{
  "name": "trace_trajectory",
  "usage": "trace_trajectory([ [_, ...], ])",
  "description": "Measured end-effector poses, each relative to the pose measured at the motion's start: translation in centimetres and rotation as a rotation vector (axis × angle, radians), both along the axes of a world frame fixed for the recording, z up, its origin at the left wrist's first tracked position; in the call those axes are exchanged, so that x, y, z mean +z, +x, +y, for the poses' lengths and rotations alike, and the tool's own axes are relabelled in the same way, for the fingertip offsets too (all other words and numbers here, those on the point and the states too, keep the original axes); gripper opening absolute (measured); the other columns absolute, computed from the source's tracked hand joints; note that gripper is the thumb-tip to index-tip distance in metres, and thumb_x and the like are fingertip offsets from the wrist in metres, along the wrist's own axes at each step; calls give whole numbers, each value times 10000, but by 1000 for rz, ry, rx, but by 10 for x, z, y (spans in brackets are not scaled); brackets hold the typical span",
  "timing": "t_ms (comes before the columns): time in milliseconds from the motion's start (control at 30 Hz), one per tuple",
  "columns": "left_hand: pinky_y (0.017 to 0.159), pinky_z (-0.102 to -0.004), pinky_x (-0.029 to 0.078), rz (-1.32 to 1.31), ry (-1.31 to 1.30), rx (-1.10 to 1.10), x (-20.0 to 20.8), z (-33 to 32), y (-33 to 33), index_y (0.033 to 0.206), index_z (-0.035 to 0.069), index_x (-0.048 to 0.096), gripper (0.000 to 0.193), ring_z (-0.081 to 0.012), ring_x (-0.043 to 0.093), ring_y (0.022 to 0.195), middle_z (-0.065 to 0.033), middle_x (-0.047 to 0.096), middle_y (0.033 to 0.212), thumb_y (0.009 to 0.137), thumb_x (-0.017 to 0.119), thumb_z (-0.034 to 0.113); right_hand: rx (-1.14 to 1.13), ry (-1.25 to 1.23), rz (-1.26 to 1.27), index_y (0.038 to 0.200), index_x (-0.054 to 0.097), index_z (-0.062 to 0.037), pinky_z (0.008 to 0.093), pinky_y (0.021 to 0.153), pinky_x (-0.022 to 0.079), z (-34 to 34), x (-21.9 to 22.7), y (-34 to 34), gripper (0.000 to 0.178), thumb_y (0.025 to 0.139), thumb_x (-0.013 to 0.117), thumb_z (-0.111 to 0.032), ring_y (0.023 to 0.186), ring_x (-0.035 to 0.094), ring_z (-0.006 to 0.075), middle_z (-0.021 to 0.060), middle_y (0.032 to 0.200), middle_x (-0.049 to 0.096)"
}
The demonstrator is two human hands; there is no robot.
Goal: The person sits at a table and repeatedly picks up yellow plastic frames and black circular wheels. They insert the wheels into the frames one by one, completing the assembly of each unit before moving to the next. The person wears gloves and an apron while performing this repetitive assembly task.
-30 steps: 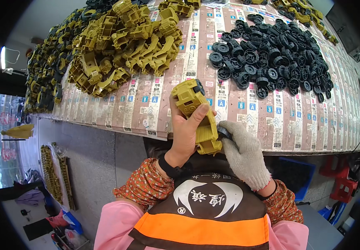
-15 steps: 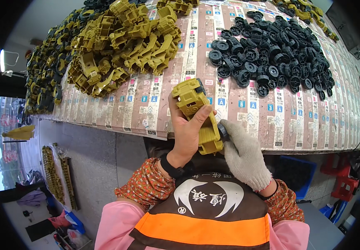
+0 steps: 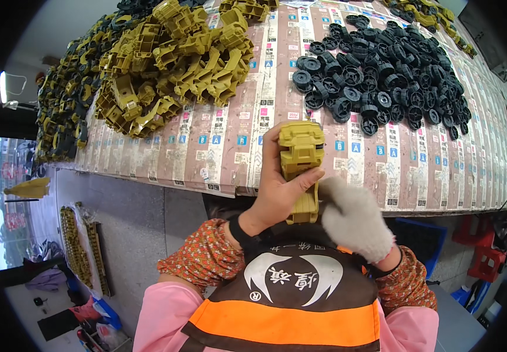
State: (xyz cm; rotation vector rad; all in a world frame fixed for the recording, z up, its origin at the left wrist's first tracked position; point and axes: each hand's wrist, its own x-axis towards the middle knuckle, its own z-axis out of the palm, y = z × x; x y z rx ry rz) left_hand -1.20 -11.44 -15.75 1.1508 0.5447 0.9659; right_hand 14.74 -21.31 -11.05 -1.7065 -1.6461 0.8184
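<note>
Turned and shifted rightward since the earlier frame, the yellow toy truck [image 3: 301, 149] stands nearly upright in the head view, at the near edge of the table [image 3: 230, 164]. The bare left hand [image 3: 280, 193] grips it, thumb across its body. Beside its lower end, the gloved right hand [image 3: 356, 217] is curled and blurred; whether it pinches anything can't be made out. Black wheels [image 3: 382, 76] lie heaped beyond, to the right.

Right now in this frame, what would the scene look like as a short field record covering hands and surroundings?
left hand: bare, gripping a yellow toy vehicle body
right hand: gloved, motion-blurred, at the body's near end; contents unclear
table: striped printed covering
table left: heap of yellow toy vehicle bodies
table right: heap of black toy wheels
far left: yellow-and-black toy vehicles, piled
</note>
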Motion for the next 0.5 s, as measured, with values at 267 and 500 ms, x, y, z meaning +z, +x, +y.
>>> trace_trajectory([
  [267,968,-352,546,616,183,-567,39,28,-10,1612,196,174,954,-187,636,1155,-125,582,1283,876,750,1,-50,87,290,1401,611,-56,392,942,564,17,32,29,517,906,744,-125,1098,709,221,130,1253,713],
  [500,926,-376,577,-226,-718,-597,28,49,-31,1685,206,176,915,-222,624,1272,-128,533,1490,985,752,332,-439,-278,950,1184,604,2,273,732,584,-11,13,51,321,932,733,-147,867,684,143,105,1043,657],
])
